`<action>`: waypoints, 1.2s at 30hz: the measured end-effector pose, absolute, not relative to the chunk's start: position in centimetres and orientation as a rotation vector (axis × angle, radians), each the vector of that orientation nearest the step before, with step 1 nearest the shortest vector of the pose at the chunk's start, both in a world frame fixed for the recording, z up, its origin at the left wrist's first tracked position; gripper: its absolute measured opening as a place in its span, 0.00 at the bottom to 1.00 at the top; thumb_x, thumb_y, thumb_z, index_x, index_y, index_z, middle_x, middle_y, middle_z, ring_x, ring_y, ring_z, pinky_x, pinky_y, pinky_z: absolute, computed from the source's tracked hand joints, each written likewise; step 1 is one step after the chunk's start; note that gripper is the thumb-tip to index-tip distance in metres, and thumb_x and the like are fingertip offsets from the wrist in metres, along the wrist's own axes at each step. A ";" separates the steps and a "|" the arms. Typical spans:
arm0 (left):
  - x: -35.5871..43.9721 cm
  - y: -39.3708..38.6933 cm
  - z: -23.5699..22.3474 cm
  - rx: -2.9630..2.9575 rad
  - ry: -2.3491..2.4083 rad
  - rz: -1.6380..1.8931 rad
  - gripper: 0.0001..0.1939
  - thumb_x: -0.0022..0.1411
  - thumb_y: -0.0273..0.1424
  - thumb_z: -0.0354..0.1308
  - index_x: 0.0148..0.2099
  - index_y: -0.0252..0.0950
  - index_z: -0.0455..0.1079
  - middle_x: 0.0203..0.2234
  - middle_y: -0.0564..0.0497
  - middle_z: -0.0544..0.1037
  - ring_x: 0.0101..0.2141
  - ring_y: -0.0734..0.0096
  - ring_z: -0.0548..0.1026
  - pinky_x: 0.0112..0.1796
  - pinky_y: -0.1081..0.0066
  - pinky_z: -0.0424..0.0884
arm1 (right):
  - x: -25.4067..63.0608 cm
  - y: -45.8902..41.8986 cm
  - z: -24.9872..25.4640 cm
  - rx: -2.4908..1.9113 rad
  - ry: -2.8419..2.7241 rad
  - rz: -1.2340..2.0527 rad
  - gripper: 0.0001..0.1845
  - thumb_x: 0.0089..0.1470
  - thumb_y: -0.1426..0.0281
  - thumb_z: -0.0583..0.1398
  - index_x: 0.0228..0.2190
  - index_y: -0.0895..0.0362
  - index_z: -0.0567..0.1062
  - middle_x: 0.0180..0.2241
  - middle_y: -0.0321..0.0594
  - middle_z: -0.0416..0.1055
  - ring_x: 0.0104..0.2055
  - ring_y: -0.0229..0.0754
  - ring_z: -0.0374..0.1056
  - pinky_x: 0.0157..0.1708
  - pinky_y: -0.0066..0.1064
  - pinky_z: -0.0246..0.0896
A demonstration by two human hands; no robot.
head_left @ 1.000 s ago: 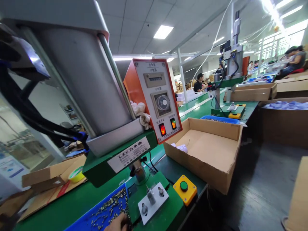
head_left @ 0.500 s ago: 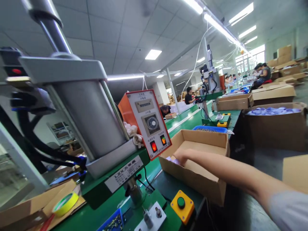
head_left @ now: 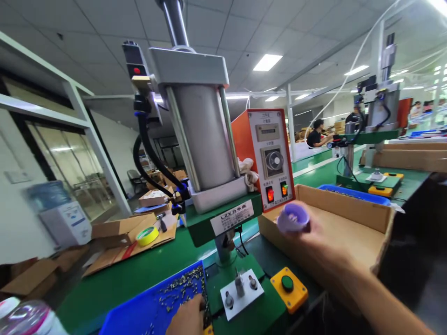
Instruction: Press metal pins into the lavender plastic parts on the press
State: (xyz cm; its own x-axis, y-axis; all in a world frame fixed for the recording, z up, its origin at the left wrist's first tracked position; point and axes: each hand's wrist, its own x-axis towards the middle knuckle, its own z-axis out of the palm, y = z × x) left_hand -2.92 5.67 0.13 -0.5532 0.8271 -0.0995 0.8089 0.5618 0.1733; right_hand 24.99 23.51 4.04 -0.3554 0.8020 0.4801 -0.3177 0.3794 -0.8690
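My right hand (head_left: 316, 230) grips a purple cup-shaped part (head_left: 293, 217), its open end facing me; it is blurred. Both are over the near left side of an open cardboard box (head_left: 352, 200). My left hand (head_left: 188, 316) is at the bottom, over the right edge of a blue tray (head_left: 129, 304) of small metal pieces (head_left: 181, 286). Its fingers are curled together, and anything between them is hidden. Between the hands stands a press (head_left: 206, 130) with a metal fixture plate (head_left: 241, 294) on its green base.
A yellow button box (head_left: 289, 288) with a green button sits right of the fixture. An orange control box (head_left: 267, 158) hangs beside the press. Yellow tape (head_left: 147, 236) lies on cardboard at left. A second press (head_left: 382, 109) and a person (head_left: 317, 135) are farther back.
The view has swung left. My right hand has lifted out of the cardboard box with the purple part. My left hand has come into view at the blue tray.
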 end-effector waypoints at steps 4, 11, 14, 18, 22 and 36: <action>-3.1 5.5 -0.3 1.430 2.664 0.105 0.15 0.57 0.23 0.43 0.37 0.41 0.70 0.37 0.46 0.79 0.41 0.63 0.76 0.37 0.68 0.63 | 18.0 18.7 -0.4 -0.310 -1.373 1.649 0.26 0.45 0.61 0.66 0.44 0.56 0.67 0.36 0.39 0.71 0.39 0.43 0.67 0.39 0.32 0.61; -3.3 5.4 -0.7 1.380 2.689 0.124 0.16 0.58 0.24 0.42 0.37 0.41 0.70 0.37 0.45 0.80 0.42 0.59 0.76 0.37 0.65 0.64 | 13.9 17.7 0.2 -0.208 -1.393 1.708 0.27 0.44 0.61 0.66 0.45 0.56 0.66 0.36 0.36 0.69 0.37 0.40 0.65 0.38 0.29 0.58; -3.1 5.4 -0.6 1.378 2.678 0.148 0.16 0.58 0.24 0.42 0.37 0.41 0.71 0.38 0.46 0.80 0.41 0.59 0.77 0.37 0.65 0.64 | 14.1 17.8 0.2 -0.218 -1.523 1.646 0.25 0.46 0.64 0.65 0.46 0.55 0.66 0.34 0.35 0.68 0.36 0.39 0.65 0.35 0.28 0.59; -2.7 5.4 -0.4 1.388 2.645 0.197 0.17 0.59 0.24 0.41 0.37 0.42 0.70 0.38 0.47 0.80 0.42 0.59 0.77 0.37 0.66 0.64 | 14.2 17.9 -0.3 -0.289 -1.745 1.461 0.22 0.45 0.68 0.63 0.44 0.54 0.67 0.31 0.32 0.68 0.33 0.37 0.63 0.33 0.27 0.58; -2.7 5.5 -0.4 1.396 2.678 0.182 0.14 0.61 0.27 0.41 0.36 0.41 0.69 0.36 0.48 0.80 0.41 0.61 0.76 0.36 0.67 0.62 | 14.6 17.9 0.1 -0.381 -1.901 1.320 0.23 0.43 0.71 0.63 0.44 0.54 0.67 0.31 0.31 0.69 0.30 0.35 0.62 0.32 0.26 0.58; -2.7 5.1 -0.3 1.462 2.692 0.324 0.15 0.64 0.29 0.39 0.38 0.41 0.67 0.38 0.49 0.78 0.41 0.67 0.74 0.41 0.69 0.64 | 14.6 17.7 -1.4 -0.467 -2.011 1.217 0.22 0.43 0.69 0.65 0.42 0.55 0.70 0.35 0.34 0.70 0.35 0.39 0.63 0.36 0.28 0.56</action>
State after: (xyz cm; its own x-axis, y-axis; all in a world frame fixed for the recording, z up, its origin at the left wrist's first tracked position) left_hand -2.74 5.10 -0.33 -0.5478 0.8353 0.0464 0.8225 0.5275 0.2126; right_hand 14.62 17.74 -1.39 -0.6690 0.6283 0.3970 -0.0603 0.4865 -0.8716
